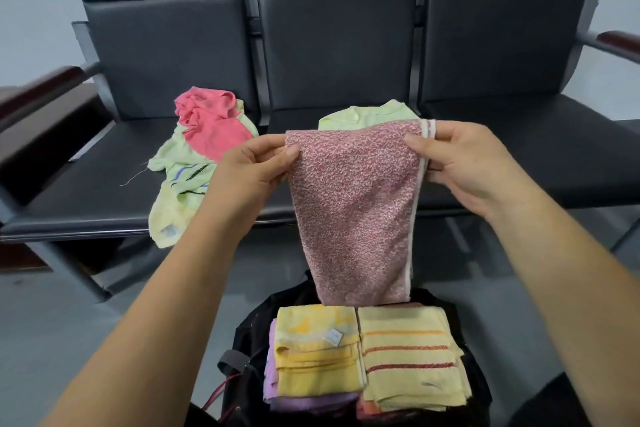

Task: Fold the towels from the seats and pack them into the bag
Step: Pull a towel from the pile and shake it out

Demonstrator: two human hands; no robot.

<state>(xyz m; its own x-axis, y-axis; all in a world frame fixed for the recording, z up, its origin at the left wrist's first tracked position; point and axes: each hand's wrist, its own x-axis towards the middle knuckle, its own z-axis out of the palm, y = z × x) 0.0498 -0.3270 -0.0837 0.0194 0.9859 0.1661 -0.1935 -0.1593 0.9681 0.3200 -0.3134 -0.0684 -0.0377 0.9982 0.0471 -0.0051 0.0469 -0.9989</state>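
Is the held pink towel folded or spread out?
Folded, it seems: the pink towel hangs narrow from the left hand and right hand, with doubled white edges along its right side.

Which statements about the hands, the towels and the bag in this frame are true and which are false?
1. The left hand and right hand each pinch a top corner of the mottled pink terry towel. True.
2. The black fabric bag holds no towels. False: a folded plain yellow towel and a red-striped pale yellow towel lie in it.
3. A crumpled coral pink towel lies on the left black padded seat. True.
4. That towel in the hands lies flat on a seat. False: it hangs above the bag.
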